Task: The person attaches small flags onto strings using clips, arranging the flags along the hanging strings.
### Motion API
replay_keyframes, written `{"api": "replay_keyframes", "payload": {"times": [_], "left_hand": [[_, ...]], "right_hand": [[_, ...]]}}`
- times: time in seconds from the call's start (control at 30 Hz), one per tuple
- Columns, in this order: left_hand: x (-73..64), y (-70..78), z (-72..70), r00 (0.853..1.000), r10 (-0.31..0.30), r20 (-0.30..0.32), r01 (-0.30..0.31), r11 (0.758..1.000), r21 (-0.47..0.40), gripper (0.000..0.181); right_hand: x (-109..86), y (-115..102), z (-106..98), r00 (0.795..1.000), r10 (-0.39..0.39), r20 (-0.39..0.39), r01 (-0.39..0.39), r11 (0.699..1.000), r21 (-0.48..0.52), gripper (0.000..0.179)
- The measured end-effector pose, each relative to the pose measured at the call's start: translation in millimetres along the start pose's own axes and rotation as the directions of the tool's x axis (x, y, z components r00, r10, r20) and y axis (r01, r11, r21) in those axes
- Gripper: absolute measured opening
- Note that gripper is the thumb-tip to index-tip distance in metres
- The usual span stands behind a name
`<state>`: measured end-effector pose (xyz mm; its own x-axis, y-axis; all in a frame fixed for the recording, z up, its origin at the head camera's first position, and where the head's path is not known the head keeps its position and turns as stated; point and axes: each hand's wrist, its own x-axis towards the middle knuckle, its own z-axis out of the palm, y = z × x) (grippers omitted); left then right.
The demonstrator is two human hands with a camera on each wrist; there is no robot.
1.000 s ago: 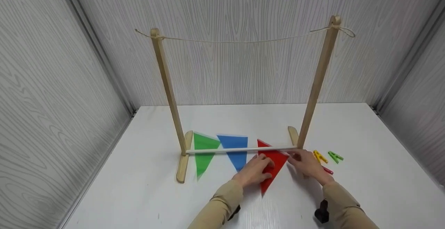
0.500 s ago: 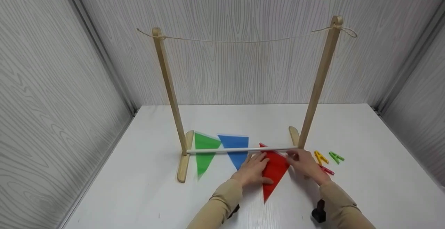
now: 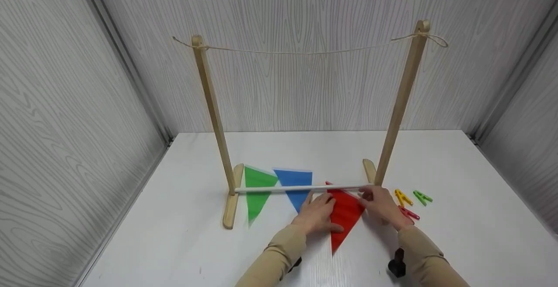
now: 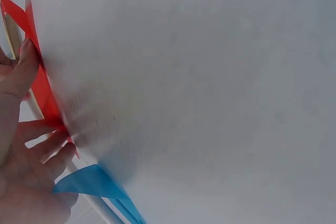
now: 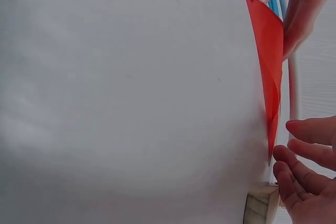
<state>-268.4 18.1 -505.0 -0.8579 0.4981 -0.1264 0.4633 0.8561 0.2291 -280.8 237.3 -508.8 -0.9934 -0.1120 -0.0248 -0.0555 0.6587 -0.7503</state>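
Observation:
A red triangular flag (image 3: 346, 213) lies on the table, its upper edge under the white crossbar (image 3: 296, 188). My left hand (image 3: 316, 213) rests on the flag's left side, thumb and fingertips touching it with the fingers spread, as the left wrist view also shows. At the flag's upper right corner is my right hand (image 3: 383, 206); in the right wrist view its slightly bent fingers (image 5: 304, 177) stand beside the tip, with no clear pinch. To the left, a blue flag (image 3: 296, 182) and a green flag (image 3: 257, 191) lie partly beneath the bar. My left hand overlaps the blue flag's lower part.
Two wooden posts (image 3: 213, 112) with feet hold a string (image 3: 301, 53) tied across their tops. Right of my right hand lie a yellow clothespin (image 3: 403, 197), a green clothespin (image 3: 422, 197) and a pink clothespin (image 3: 409, 213). A grey wood-grain wall (image 3: 296, 90) stands behind.
The red flag has slid slightly toward me and to the right. My left fingers have straightened and spread over it. The right hand has shifted only a little at the corner.

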Motion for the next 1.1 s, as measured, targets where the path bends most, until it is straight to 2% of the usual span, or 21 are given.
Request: {"api": "replay_keyframes", "payload": {"times": [0.1,0.33,0.73,1.1], "left_hand": [[-0.3,0.1,0.2,1.000,-0.004,0.000,0.004,1.000,-0.001,0.080],[-2.3,-0.1,-0.6,1.000,0.004,-0.021,-0.004,1.000,0.004,0.080],[-3.6,0.4,-1.4,1.000,-0.002,-0.013,0.001,0.999,-0.050,0.080],[-2.5,-1.0,-2.1,1.000,0.004,-0.013,-0.005,0.999,-0.049,0.081]], "right_hand": [[0.4,-0.3,0.9,1.000,-0.005,-0.007,0.005,1.000,0.006,0.038],[4.7,1.6,4.8,0.996,-0.073,-0.053,0.071,0.997,-0.038,0.032],[6.1,2.1,9.6,0.998,-0.053,-0.046,0.053,0.999,-0.012,0.035],[6.3,3.7,8.2,0.997,-0.065,-0.027,0.066,0.997,0.033,0.036]]}}
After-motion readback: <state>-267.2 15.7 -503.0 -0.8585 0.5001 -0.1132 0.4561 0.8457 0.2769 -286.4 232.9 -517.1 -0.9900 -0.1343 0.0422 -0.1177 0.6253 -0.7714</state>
